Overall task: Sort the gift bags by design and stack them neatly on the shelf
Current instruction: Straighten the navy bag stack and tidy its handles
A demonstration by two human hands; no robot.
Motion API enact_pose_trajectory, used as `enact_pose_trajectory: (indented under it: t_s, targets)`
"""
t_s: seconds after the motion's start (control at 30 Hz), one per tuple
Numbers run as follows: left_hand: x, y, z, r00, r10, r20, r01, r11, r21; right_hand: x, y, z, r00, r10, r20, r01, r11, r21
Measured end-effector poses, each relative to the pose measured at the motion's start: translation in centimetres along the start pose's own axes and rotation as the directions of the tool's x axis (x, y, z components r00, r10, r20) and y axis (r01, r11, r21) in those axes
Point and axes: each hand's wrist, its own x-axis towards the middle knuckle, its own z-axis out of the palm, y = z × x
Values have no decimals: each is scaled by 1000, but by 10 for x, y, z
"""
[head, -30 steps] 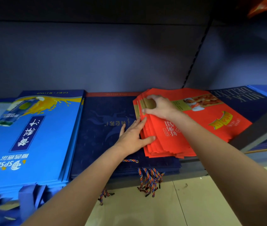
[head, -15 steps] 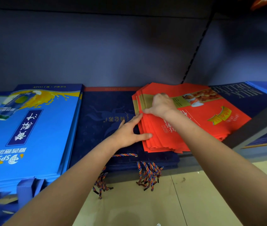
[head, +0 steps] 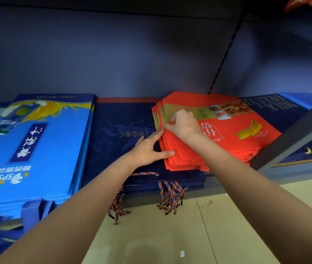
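While the left hand [head: 147, 149] lies flat-fingered against the red bags' [head: 218, 134] edge atop the navy stack [head: 117, 134], the right hand [head: 183, 124], pinching their corner, should square them gently.

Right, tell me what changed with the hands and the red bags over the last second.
The right hand curled tighter on the top of the red bags, now pinching at their left edge. The left hand stayed open against the stack's left side. The blue bags and navy bags did not move.
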Motion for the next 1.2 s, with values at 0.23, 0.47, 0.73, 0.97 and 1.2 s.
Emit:
enact_pose_trajectory:
  t_s: [0.23, 0.47, 0.73, 0.97, 1.2]
  targets:
    - [-2, 0, 1, 1000, -6, 1, 6, 1000, -12, -32, 22, 2, 999, -21, 30, 25, 992, -126]
    - [1, -4, 2, 1000, 19, 0, -19, 1000, 2, -39, 7, -1, 994, -51, -95, 32, 980, -194]
    - [2, -5, 3, 1000, 25, -4, -25, 999, 26, -47, -1, 14, 977, -47, -209, 6, 981, -192]
    - [1, -9, -1, 999, 32, 22, -32, 999, 6, -47, 0, 10, 998, -53, -34, 49, 992, -120]
    - [1, -15, -3, 999, 24, 31, -25, 999, 30, -43, 0, 9, 995, 93, 37, -86, 985, -151]
